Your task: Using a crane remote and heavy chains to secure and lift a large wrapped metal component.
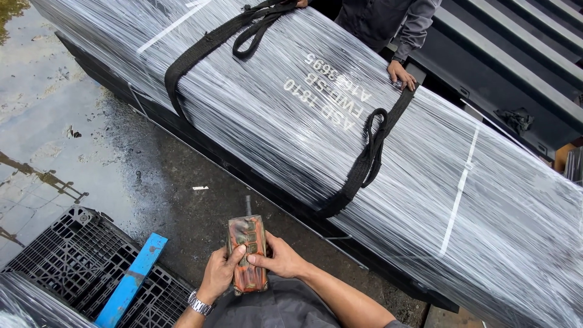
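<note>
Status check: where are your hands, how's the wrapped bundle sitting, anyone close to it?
Left hand and right hand both gripping remote control. Wrapped bundle strapped with two black slings. Co-worker's hand on its far edge.

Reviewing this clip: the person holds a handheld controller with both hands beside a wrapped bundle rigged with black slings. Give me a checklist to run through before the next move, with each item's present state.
1. Both hands on the controller: ok; left hand and right hand grip it, thumbs on its face.
2. Near sling wrapped around the bundle: ok.
3. Far sling wrapped around it: ok.
4. Sling loops on a hook: cannot tell; none is in view.
5. Other people clear of the bundle: not ok; a co-worker's hand rests on its far edge.
6. Footing: not ok; the ground is wet.
</note>
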